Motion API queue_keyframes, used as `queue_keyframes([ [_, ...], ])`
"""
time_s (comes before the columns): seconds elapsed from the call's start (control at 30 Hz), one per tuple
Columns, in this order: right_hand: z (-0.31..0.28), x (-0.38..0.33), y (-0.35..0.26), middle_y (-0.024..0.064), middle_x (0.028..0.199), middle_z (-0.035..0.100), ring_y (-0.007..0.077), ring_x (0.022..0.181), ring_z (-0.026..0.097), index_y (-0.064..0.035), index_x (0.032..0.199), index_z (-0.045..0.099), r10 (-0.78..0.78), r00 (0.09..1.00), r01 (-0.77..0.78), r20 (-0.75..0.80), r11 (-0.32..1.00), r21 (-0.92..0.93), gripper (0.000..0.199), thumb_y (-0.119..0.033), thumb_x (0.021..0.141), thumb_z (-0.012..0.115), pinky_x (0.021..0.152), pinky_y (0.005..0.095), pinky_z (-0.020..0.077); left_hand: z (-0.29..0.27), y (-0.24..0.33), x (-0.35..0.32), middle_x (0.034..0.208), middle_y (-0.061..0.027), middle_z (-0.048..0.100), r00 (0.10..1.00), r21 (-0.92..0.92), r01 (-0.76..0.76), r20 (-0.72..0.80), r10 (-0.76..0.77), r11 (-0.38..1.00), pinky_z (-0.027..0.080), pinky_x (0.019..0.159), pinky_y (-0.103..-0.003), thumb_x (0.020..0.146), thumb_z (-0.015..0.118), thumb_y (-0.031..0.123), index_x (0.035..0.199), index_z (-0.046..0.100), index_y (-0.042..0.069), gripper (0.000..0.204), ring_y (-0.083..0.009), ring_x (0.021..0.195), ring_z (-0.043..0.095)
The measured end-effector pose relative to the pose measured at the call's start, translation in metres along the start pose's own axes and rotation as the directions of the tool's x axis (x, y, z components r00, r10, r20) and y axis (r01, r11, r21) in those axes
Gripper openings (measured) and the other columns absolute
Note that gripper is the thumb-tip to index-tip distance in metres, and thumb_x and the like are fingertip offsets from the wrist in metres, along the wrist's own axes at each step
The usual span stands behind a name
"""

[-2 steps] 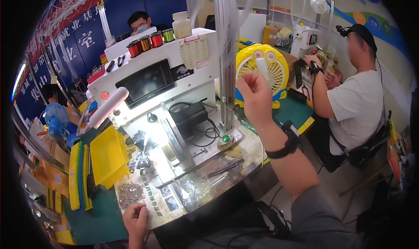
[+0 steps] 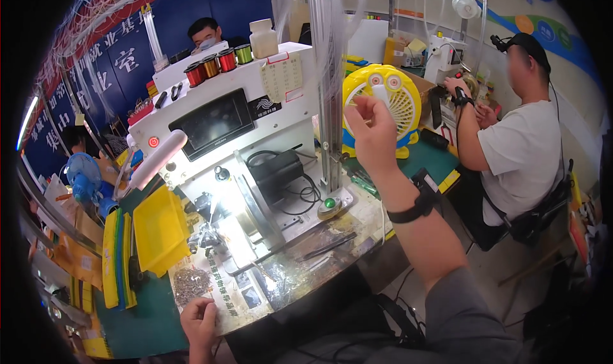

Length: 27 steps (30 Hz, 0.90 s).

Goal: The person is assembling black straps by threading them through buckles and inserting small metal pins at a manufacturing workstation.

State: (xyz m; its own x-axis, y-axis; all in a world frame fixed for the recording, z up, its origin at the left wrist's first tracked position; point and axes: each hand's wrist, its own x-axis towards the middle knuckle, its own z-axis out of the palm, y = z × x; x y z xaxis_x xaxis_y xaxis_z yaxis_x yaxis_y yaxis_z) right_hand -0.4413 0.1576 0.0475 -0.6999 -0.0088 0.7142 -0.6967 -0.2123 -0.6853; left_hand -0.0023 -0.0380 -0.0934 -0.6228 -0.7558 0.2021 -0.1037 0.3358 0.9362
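Observation:
My right hand is raised in front of a yellow and blue cartoon-shaped fan. Thumb and fingers are curled together in a pinch; anything between them is too small to make out. A black strap with a small device circles that wrist. At the table's front edge rests my left hand, its fingers folded in, close to a pile of tiny metal bits. Whatever it may hold is hidden. Beyond stands a white winding machine with a dark screen and a brightly lit wheel.
Spools of coloured wire and a white bottle stand on the machine. Dark tweezers lie on the worn worktop. A yellow bin sits left, under a pink-white lamp. At right, a person in a white shirt works.
My right hand has risen slightly and its fingertips have lifted a little. The left hand stays in place.

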Motion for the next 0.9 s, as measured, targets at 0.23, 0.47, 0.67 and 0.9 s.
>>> queue_keyframes([
  [0.23,0.0,0.017,-0.009,0.0058,0.075,0.064,0.0121,0.069,0.057,0.0021,0.089,0.067,-0.026,0.999,0.032,0.037,0.984,-0.178,0.019,-0.017,0.089,0.069,0.067,0.029,0.0474,-0.003,-0.017,0.002,0.076,-0.001,0.064,1.0,0.004,0.006,-0.022,-0.006,1.0,0.043,0.056,-0.02,0.088,0.067,0.0,0.093,0.066,-0.003,0.005,-0.0042,0.063,0.055],
  [0.47,-0.015,-0.122,-0.034,-0.0045,0.075,0.054,0.0059,0.068,0.047,-0.0045,0.088,0.062,0.315,0.83,-0.416,0.459,0.899,0.136,0.01,-0.01,0.097,0.061,0.062,0.0245,0.0424,-0.01,-0.012,-0.006,0.075,-0.0023,0.064,0.998,0.043,0.041,-0.039,-0.04,0.998,0.045,0.06,-0.021,0.085,0.069,0.0,0.091,0.068,-0.002,0.007,-0.0061,0.066,0.057],
  [0.67,0.002,-0.217,-0.086,0.0035,0.082,0.057,0.0121,0.075,0.052,-0.0014,0.089,0.06,0.078,0.475,-0.461,0.877,0.871,0.172,0.013,-0.012,0.096,0.064,0.07,0.0282,0.044,0.058,0.09,-0.004,0.1,-0.0157,0.069,0.865,0.029,-0.458,0.246,0.437,0.889,0.052,0.08,-0.033,0.08,0.074,0.004,0.105,0.071,-0.001,0.025,-0.0261,0.089,0.067],
  [0.9,0.012,-0.215,-0.1,0.008,0.086,0.062,0.018,0.076,0.058,-0.0039,0.096,0.066,0.064,0.445,-0.242,0.893,0.969,0.051,0.016,-0.019,0.091,0.071,0.066,0.0299,0.0462,0.073,0.085,0.003,0.097,-0.0136,0.071,0.885,-0.159,-0.388,0.213,0.415,0.908,0.052,0.078,-0.031,0.085,0.072,0.002,0.097,0.074,0.001,0.011,-0.0231,0.087,0.068],
])
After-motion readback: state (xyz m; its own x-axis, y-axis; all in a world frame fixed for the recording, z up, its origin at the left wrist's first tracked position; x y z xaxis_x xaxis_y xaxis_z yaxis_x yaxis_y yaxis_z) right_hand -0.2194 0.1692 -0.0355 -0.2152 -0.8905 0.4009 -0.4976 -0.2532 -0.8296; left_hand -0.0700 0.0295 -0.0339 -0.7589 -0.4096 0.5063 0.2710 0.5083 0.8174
